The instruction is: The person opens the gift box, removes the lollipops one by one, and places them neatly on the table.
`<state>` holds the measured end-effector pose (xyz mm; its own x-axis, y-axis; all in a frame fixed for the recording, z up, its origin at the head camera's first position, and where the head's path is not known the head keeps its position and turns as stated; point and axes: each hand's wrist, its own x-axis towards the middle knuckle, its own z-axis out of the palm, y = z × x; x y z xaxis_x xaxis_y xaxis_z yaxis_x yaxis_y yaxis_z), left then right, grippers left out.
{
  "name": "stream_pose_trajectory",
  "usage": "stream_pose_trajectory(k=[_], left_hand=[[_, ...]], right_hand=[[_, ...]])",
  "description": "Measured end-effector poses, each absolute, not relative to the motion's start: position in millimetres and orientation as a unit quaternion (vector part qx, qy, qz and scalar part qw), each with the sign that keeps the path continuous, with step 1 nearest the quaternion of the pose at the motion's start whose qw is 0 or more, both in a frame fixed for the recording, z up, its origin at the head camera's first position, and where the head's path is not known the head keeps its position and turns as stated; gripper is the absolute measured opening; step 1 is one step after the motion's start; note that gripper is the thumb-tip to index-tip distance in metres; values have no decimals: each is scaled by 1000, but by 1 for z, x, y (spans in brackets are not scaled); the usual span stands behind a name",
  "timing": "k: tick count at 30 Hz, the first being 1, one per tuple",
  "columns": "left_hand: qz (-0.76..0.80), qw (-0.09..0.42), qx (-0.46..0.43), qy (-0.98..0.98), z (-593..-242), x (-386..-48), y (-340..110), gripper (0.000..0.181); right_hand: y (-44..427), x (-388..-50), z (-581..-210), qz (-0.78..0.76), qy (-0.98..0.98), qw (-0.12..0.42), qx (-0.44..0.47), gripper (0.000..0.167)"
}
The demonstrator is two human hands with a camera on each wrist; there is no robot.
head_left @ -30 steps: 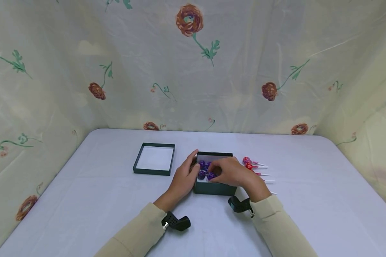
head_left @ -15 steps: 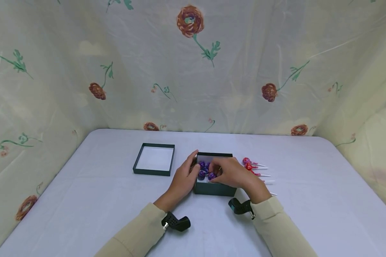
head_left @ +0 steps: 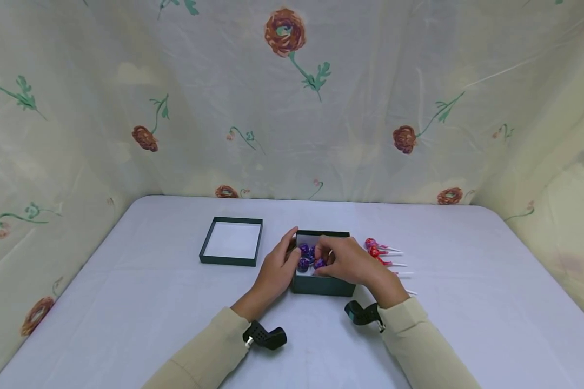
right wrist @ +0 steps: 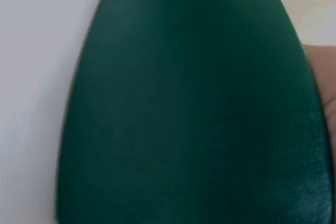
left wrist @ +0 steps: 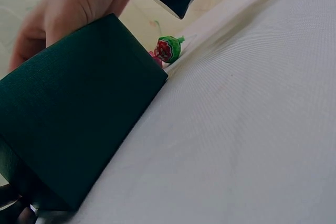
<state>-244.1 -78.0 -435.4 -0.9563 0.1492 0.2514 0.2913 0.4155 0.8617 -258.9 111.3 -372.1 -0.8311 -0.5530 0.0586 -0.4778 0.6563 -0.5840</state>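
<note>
The left hand [head_left: 274, 270] is gripping the box [head_left: 323, 286] while the right hand [head_left: 346, 262] is pinching a purple candy [head_left: 319, 263], likely light, best held around its sides.

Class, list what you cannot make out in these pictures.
Head: part of the box's inside, behind the right hand.
Head: two nearest white sticks' inner ends, behind the right wrist.
Head: sleeves, cut by the lower edge.
Head: wrapper print, too small.
Wrist views: the box's contents, behind its walls.

Dark green box [head_left: 323, 286], purple-wrapped candies [head_left: 304, 264], white table [head_left: 141, 302], flower-patterned curtain [head_left: 350, 119]
</note>
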Motion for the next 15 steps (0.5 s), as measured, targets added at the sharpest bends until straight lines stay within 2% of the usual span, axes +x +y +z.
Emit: stream_pose_trajectory(k=[15], left_hand=[[-522,69,-131,-840,-435,-244,-78,51]], right_hand=[[109,-258,-371,-292,918,34,-268,24]])
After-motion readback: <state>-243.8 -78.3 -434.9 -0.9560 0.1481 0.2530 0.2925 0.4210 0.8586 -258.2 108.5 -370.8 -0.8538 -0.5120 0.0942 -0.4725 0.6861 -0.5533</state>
